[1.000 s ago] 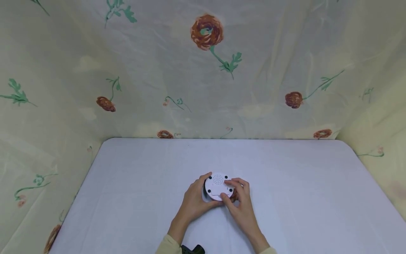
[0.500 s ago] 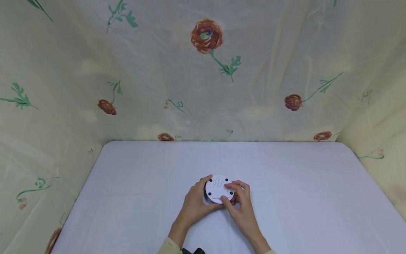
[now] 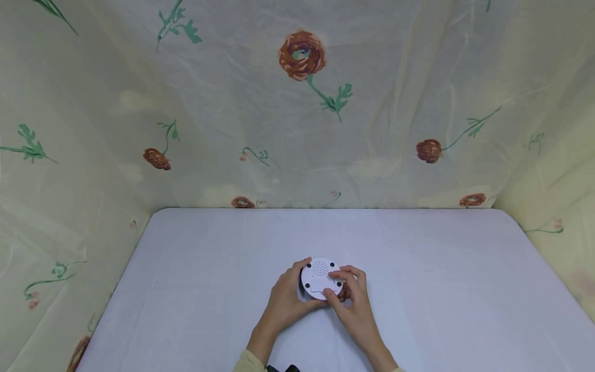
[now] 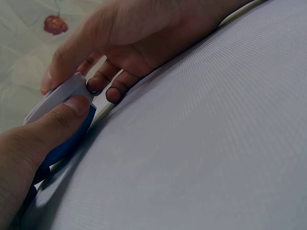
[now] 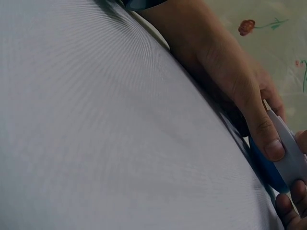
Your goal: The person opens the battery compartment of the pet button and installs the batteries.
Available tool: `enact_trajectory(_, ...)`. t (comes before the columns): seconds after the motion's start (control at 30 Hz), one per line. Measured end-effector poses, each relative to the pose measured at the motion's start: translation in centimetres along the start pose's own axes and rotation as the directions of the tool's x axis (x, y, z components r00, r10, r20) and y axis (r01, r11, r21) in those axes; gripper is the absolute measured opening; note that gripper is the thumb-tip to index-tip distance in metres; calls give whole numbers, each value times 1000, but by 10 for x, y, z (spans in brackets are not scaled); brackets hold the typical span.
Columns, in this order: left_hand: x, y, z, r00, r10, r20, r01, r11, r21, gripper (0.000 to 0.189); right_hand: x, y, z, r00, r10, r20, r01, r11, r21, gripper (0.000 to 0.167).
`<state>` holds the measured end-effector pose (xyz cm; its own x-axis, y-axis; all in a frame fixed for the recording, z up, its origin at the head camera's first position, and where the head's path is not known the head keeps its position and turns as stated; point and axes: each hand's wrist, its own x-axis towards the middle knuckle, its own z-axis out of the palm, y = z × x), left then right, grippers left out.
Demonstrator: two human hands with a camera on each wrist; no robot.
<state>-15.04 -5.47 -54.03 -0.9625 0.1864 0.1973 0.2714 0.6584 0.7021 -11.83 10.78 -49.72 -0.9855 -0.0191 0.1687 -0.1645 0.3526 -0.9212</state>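
A round white plastic device (image 3: 318, 282) is held over the table with its underside up, showing speaker holes, several black feet and a cover outline near the lower edge. Its other side is blue, as the blue part (image 4: 72, 143) in the left wrist view shows. My left hand (image 3: 284, 295) grips it from the left, thumb along the near rim. My right hand (image 3: 357, 306) is at its right side, thumb on the cover edge and forefinger bent over the underside; other fingertips curl by the rim. What the device is cannot be told.
A white cloth covers the table (image 3: 209, 258). Flower-printed curtains (image 3: 214, 119) surround it at the back and sides. A dark object (image 3: 292, 368), partly cut off, lies at the bottom edge beside the left sleeve.
The whole head view has shifted slightly, so table and hands appear a little lower. Both hands keep nearly the same place on the device.
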Motion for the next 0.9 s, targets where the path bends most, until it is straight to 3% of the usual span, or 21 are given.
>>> enact_trajectory(0.9, 0, 1, 1, 1000, -20, 5, 19, 1000, 5, 94, 0, 0, 0, 1000, 3, 18, -2, 999, -45, 26)
